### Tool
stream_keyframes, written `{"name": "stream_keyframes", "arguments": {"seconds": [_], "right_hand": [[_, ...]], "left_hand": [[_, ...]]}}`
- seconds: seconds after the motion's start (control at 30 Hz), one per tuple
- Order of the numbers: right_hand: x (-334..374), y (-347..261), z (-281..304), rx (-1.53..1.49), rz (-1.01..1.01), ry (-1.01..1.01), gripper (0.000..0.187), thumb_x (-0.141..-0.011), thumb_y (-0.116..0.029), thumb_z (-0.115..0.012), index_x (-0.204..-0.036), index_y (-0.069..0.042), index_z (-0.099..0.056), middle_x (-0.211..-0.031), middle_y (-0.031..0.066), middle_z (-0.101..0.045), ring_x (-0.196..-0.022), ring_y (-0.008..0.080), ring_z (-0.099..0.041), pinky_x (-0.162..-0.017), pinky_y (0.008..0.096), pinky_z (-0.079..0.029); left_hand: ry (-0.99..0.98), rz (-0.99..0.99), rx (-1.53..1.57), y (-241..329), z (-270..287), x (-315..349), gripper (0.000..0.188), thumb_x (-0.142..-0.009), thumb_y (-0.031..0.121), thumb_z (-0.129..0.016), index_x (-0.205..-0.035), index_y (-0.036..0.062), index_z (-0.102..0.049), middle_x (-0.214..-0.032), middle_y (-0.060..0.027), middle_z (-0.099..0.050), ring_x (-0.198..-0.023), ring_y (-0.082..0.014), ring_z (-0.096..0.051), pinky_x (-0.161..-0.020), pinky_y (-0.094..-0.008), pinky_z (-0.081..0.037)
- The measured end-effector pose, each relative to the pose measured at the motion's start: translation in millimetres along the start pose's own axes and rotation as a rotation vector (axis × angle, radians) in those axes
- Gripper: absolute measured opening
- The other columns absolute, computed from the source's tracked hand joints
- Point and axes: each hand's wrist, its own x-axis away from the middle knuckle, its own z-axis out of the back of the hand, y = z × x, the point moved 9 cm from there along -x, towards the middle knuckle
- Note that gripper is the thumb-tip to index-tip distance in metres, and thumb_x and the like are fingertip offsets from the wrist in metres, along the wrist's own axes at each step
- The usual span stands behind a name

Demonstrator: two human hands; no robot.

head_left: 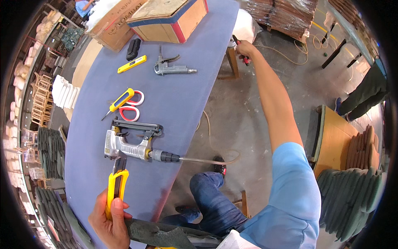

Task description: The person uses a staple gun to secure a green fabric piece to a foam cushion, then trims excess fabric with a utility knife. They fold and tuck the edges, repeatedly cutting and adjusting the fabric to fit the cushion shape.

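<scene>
My left hand [111,222], low in the view, is closed around a yellow utility knife [117,186]. Its blade sticks out, pointing away from me toward a silver pneumatic staple gun [128,141] on the blue-grey table [99,79]. My right arm reaches far out past the table's right edge. That right hand [246,49] grips a tool with red and black handles, which look like pliers [247,60]; its head is hard to make out. Beyond the staple gun lie red-and-white scissors [131,108] and a yellow-handled screwdriver [121,100]. Dark green fabric [166,233] lies beside my left hand.
An air blow gun [172,68], a yellow cutter [132,64] and a black case [133,49] lie farther up the table, below cardboard boxes [161,31]. A hose [207,160] runs off the right edge. Stacked green cushions [350,199] stand right; another person's legs [367,91] show beyond.
</scene>
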Motion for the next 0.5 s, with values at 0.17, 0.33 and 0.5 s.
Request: {"name": "stream_keyframes", "arguments": {"seconds": [0.17,0.33,0.5], "right_hand": [[68.6,-16.2,44.0,-0.141,0.358,0.27,0.025,-0.091,-0.019,-0.061,-0.108,0.0,-0.061,-0.075,0.0103,-0.065,-0.061,0.0205,-0.064,-0.054,0.0359,-0.051],[271.9,-145.8,-18.6,0.01,0.687,-0.128,0.024,-0.101,-0.028,-0.061,-0.104,-0.004,-0.064,-0.08,0.01,-0.067,-0.067,0.0173,-0.062,-0.058,0.0341,-0.049],[315.5,-207.5,-150.8,0.477,1.034,-0.146,0.041,-0.091,-0.037,-0.067,-0.115,-0.002,-0.068,-0.106,0.0247,-0.071,-0.101,0.0462,-0.066,-0.086,0.0516,-0.052]], "left_hand": [[0.028,-0.113,0.061,-5.3,-2.4,5.2,0.03,-0.103,0.02,-0.06,-0.119,-0.0036,-0.069,-0.081,-0.0049,-0.067,-0.064,-0.0089,-0.061,-0.054,-0.0239,-0.05],[0.0,-0.182,0.116,-3.5,12.1,33.2,0.027,-0.102,0.011,-0.058,-0.121,-0.0055,-0.067,-0.087,-0.0067,-0.069,-0.067,-0.0081,-0.062,-0.057,-0.0222,-0.052],[0.144,-0.29,0.23,-34.6,60.1,74.3,0.026,-0.097,0.015,-0.071,-0.119,0.0005,-0.072,-0.077,-0.0032,-0.068,-0.062,-0.0074,-0.061,-0.056,-0.0234,-0.048]]}}
